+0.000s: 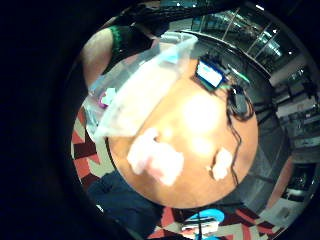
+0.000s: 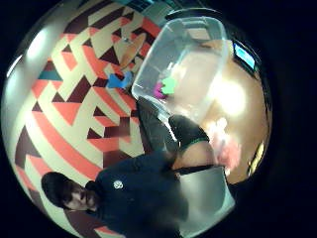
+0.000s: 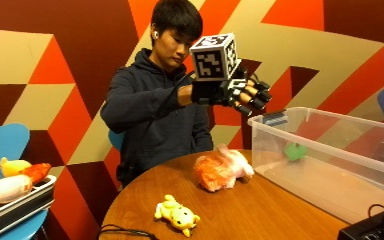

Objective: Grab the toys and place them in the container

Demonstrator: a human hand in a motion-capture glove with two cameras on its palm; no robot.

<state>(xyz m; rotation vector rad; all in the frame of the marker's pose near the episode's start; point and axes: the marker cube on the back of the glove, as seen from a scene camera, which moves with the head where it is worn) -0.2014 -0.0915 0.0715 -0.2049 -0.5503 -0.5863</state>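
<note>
Gloved right hand [image 3: 242,92] hovering empty above the round wooden table [image 3: 258,210], fingers loosely curled and grasping nothing.

The person is holding the hand raised at chest height, above and just beside the near end of the clear plastic storage container [image 3: 325,155] that is standing on the table. A green toy [image 3: 294,151] is lying inside the container, with a magenta toy [image 2: 159,90] beside it. A fluffy pink-and-orange plush toy [image 3: 222,170] is resting on the table near the container's wall, and a small yellow plush toy [image 3: 177,214] is lying closer to the table's front edge, well apart from the container.
</note>
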